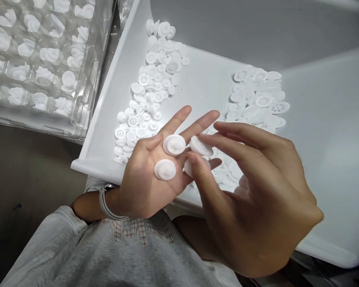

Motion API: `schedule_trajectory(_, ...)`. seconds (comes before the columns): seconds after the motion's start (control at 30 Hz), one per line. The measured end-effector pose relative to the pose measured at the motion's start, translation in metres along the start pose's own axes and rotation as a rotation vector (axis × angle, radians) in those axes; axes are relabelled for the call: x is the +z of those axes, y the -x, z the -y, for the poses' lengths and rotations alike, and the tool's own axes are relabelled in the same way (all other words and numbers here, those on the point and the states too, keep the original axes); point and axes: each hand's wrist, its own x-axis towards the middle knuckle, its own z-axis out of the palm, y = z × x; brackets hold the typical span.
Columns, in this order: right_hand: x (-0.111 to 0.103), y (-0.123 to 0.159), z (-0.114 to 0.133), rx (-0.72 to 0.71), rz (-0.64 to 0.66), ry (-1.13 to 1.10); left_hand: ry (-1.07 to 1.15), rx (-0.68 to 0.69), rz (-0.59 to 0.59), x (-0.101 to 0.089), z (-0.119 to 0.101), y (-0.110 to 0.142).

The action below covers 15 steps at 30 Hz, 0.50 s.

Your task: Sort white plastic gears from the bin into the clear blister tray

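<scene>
Now, left hand [143,175]: palm turned up, fingers spread apart, thumb off to one side; it cradles small white wheels without closing around them.
Upper palm wheel [174,144]: lying near the base of the left fingers, toothed rim showing, raised middle facing up.
Lower palm wheel [165,170]: flat on the palm just below the first, also with a toothed edge and a raised middle.
Right hand [257,199]: reaching over the left fingers, thumb and index finger closed on one wheel.
Pinched wheel [201,146]: tilted between those two fingertips, above the left hand's fingers.
Half-hidden wheel [188,168]: behind the right thumb, over the left hand; whether the thumb touches it, I cannot tell.
White bin [326,139]: under and beyond both hands, its near edge by the person's lap.
Left pile [155,79]: small round white pieces, some spoked, spread in a long band.
Right pile [257,99]: larger white discs heaped together, partly covered by the right hand.
Clear plastic tray [97,59]: outside the bin at upper left, white pieces in its pockets.
Wristband [102,201]: pale loops around the left wrist.
Shirt [86,255]: grey, with checked lettering.
</scene>
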Motion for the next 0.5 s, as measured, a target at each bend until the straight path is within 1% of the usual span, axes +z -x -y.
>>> schedule_trajectory(0.13,0.003,-0.002,0.000,0.038,-0.038,-0.102,-0.006,-0.012,0.019,0.000,-0.001,0.000)
schedule_trajectory(0.2,0.005,-0.002,-0.001,0.056,-0.034,-0.152,-0.005,-0.016,0.042,-0.001,0.000,-0.001)
schedule_trajectory(0.27,0.008,-0.002,-0.003,0.076,-0.055,-0.147,-0.010,-0.024,0.052,-0.002,0.000,-0.001)
schedule_trajectory(0.37,0.012,-0.003,-0.005,0.093,-0.170,-0.067,-0.008,-0.031,0.057,-0.003,0.000,-0.001)
schedule_trajectory(0.43,0.011,-0.001,-0.007,0.091,-0.229,-0.070,-0.003,-0.023,0.062,-0.003,0.000,-0.001)
schedule_trajectory(0.47,0.010,0.000,-0.008,0.076,-0.220,-0.097,-0.002,-0.020,0.056,-0.003,0.000,-0.001)
schedule_trajectory(0.5,0.007,0.002,-0.009,0.055,-0.183,-0.127,-0.002,-0.016,0.039,-0.003,0.000,-0.001)
